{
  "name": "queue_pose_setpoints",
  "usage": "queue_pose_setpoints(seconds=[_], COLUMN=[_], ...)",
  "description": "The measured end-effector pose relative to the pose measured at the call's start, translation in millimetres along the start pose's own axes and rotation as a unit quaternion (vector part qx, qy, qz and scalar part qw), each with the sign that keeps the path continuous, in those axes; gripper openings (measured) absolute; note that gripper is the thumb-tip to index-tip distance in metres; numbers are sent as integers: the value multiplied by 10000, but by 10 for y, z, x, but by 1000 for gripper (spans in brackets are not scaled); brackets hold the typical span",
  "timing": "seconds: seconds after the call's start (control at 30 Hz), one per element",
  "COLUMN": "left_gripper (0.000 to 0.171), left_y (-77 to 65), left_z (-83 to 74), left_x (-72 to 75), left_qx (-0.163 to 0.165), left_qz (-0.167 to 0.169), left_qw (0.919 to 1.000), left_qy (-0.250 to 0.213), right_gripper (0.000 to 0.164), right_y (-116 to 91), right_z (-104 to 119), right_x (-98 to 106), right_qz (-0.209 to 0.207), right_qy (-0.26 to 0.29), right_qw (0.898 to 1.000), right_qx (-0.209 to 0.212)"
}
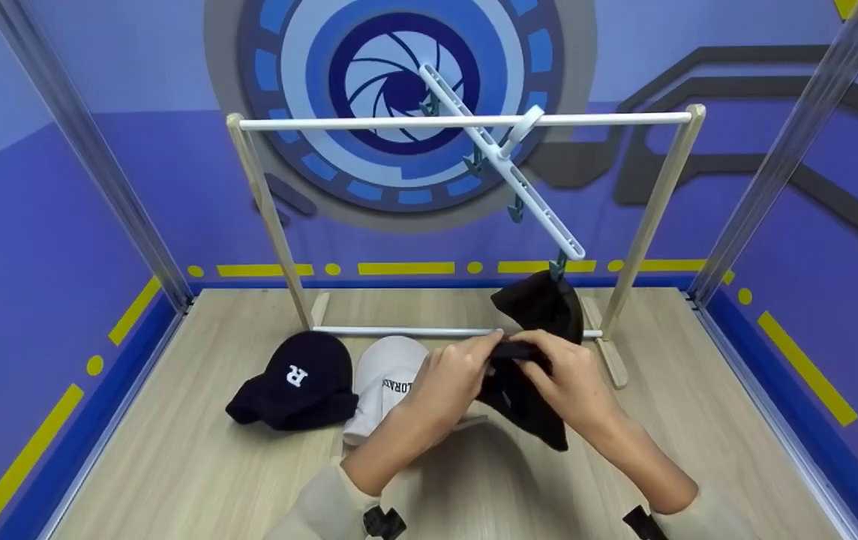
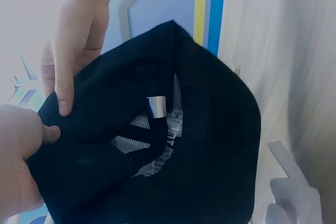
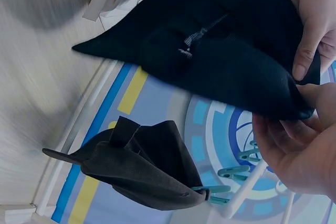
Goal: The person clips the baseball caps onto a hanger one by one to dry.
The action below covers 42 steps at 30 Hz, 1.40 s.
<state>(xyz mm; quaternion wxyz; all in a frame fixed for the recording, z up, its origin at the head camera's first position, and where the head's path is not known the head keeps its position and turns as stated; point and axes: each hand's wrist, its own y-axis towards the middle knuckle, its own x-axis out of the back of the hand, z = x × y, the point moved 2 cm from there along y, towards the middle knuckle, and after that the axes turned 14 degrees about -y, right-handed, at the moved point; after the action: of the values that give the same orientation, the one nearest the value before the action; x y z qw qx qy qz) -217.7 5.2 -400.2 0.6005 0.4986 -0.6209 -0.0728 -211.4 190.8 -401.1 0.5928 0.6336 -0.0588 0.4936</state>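
Note:
Both hands hold a black cap (image 1: 523, 405) in front of the rack, its edge bunched between them. My left hand (image 1: 448, 375) pinches the edge from the left. On the opposite side, my right hand (image 1: 575, 379) grips the same edge with thumb and fingers. The left wrist view looks into the cap, where a strap with a metal buckle (image 2: 157, 107) shows. Just behind, a dark cap (image 3: 142, 163) hangs from a green clip (image 1: 558, 268) at the near end of a white clip hanger (image 1: 526, 187).
The hanger hooks over the top bar (image 1: 369, 122) of a wooden-legged rack and slants towards me, with more green clips along it. On the table (image 1: 196, 480) lie a navy cap (image 1: 309, 382) with an R and a light grey cap (image 1: 391, 360), partly behind my left hand.

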Motion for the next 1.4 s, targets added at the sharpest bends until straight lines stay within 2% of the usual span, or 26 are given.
queue_pose_setpoints(seconds=[0.17,0.33,0.6,1.03,1.4], left_gripper=[36,38,43,30,30], left_y=[-34,-46,-58,92,160], left_z=[5,2,0,2,50], left_x=[0,-4,-55,2,68], left_qx=[-197,-277,-375,-64,14], left_qz=[-163,-367,-186,-112,-312], left_qw=[9990,9978,9977,9991,9984], left_qy=[-358,-484,-526,-394,-464], right_gripper=[27,25,26,25,27], right_y=[-20,-23,-53,59,113], right_z=[15,19,-9,-22,0], right_x=[-10,-24,-25,12,-5], right_qz=[-29,-107,-162,-9,63], right_qy=[-39,-140,-249,-261,-171], right_qw=[9999,9998,9995,9992,9984], right_qx=[-109,-133,-94,-312,-530])
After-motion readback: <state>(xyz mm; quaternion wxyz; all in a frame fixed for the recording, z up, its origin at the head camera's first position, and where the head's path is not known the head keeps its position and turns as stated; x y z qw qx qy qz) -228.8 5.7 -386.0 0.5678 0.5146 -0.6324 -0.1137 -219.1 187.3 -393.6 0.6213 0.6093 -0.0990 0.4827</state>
